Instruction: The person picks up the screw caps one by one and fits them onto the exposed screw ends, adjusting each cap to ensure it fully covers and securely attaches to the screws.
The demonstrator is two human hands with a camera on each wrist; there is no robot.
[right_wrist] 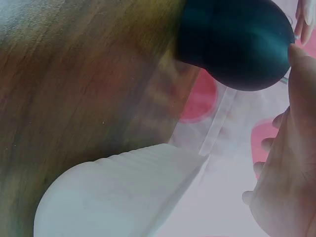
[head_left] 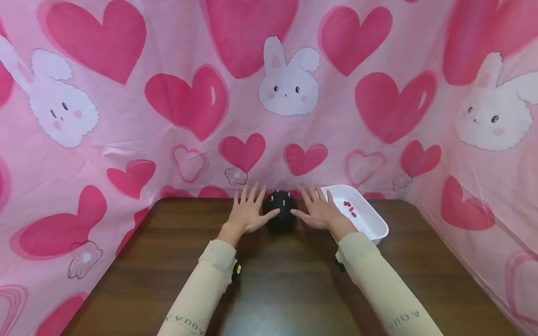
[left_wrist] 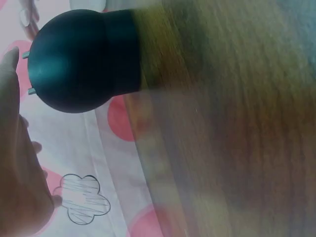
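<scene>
A black, rounded object (head_left: 280, 218) on a narrower base stands at the back of the table, with several short metal pegs sticking out of its top. In the left wrist view the black dome (left_wrist: 74, 61) shows two pegs at its edge. My left hand (head_left: 247, 212) is held at its left with fingers spread and straight. On the other side my right hand (head_left: 318, 211) is spread likewise. Both thumbs point inward at the dome; whether they touch it I cannot tell. In the right wrist view, the right thumb tip lies at the dome's (right_wrist: 247, 44) edge. Neither hand holds anything.
Right of the right hand stands a white tray (head_left: 375, 225), partly hidden by that hand and arm. Several small red pieces (head_left: 351, 209) lie in it. The brown wooden table (head_left: 286, 289) ends at a pink cloth (head_left: 273, 130) printed with hearts and rabbits.
</scene>
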